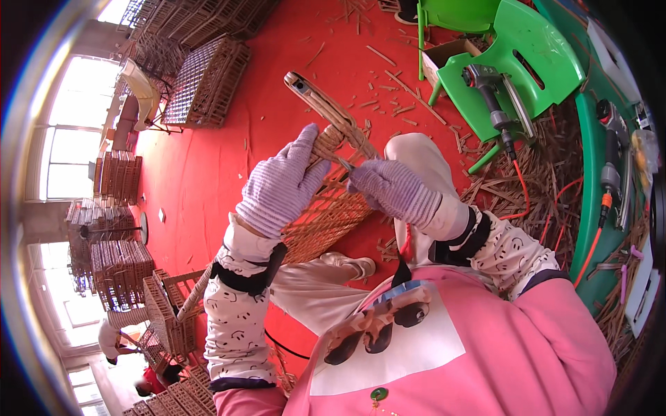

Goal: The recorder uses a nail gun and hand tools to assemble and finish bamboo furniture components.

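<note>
One fisheye view — worn on the head — looks down, close above the hands (279, 184), onto red floor (201, 180).

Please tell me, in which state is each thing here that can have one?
Left hand, gloved, closed on the wicker piece.
Right hand, gloved, fingers curled against the wicker piece.
Wicker piece, slanted, held by both hands.
Power tool, lying unheld on the green chair, orange line attached.
Second power tool, lying unheld on the green table.
Green chair, standing upright.
Loose strips, scattered over the red floor.
</note>
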`<state>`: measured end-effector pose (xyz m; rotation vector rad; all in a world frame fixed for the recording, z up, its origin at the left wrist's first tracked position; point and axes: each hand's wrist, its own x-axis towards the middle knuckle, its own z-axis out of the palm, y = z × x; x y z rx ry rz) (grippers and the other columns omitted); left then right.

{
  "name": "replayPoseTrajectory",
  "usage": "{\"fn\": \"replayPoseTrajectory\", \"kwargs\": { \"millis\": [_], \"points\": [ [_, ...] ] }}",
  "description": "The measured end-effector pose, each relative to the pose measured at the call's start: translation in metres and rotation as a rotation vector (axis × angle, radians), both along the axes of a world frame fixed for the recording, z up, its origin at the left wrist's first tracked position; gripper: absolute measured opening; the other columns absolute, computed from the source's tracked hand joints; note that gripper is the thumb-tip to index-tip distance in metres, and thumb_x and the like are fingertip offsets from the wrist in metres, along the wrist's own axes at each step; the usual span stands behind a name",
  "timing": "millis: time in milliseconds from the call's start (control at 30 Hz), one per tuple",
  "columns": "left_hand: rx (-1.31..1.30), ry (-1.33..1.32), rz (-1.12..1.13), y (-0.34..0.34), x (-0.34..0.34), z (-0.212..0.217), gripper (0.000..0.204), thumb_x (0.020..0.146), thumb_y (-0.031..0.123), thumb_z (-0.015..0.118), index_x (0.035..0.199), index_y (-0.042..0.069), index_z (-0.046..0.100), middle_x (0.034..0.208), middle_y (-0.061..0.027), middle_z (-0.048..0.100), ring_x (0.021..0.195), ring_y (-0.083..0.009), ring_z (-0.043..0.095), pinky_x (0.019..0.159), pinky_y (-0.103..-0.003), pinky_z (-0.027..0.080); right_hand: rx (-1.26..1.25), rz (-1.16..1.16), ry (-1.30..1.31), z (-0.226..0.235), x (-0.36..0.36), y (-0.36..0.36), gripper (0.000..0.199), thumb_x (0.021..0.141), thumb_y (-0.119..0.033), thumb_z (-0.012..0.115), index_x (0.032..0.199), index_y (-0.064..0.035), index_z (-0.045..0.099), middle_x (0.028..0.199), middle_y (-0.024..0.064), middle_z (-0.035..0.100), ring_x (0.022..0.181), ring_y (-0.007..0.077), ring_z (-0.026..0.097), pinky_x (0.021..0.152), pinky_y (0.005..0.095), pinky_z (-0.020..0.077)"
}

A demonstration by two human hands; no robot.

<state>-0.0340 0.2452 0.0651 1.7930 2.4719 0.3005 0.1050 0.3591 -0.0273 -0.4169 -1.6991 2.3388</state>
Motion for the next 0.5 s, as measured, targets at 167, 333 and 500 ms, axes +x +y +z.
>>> {"fn": "replayPoseTrajectory", "kwargs": {
  "millis": [167, 333, 500],
  "points": [
    [0.073, 0.044, -0.034, -0.004, -0.004, -0.006, 0.047, 0.083, 0.026, 0.059, 0.121, 0.001, 0.046, 0.090, -0.0188, 0.062, 0.075, -0.0351, 0.062, 0.061, -0.041, 0.050, 0.099, -0.010, -0.155, 0.001, -0.009, 0.003, 0.042, 0.093, -0.037, 0.046, 0.074, -0.0028, 0.060, 0.059, 0.0032, 0.051, 0.054, 0.0123, 0.047, 0.052, 0.0273, 0.0397],
    [0.113, 0.011, -0.038, -0.003, -0.002, -0.009, 0.046, 0.083, 0.026, 0.059, 0.121, 0.003, 0.046, 0.090, -0.0184, 0.062, 0.074, -0.0351, 0.062, 0.060, -0.041, 0.051, 0.155, -0.158, 0.095, -0.006, -0.010, -0.002, 0.042, 0.092, -0.039, 0.047, 0.070, -0.0050, 0.058, 0.054, -0.0023, 0.044, 0.051, 0.0045, 0.041, 0.045, 0.0214, 0.0321],
    [0.107, 0.049, -0.012, -0.004, 0.001, -0.010, 0.045, 0.083, 0.026, 0.059, 0.120, 0.003, 0.047, 0.091, -0.0181, 0.062, 0.074, -0.0341, 0.063, 0.060, -0.041, 0.051, 0.774, -0.232, 0.034, 0.022, -0.006, 0.026, 0.045, 0.089, -0.041, 0.051, 0.062, -0.0056, 0.055, 0.051, 0.0053, 0.051, 0.045, 0.0177, 0.051, 0.044, 0.0304, 0.0380]
  ]
}}
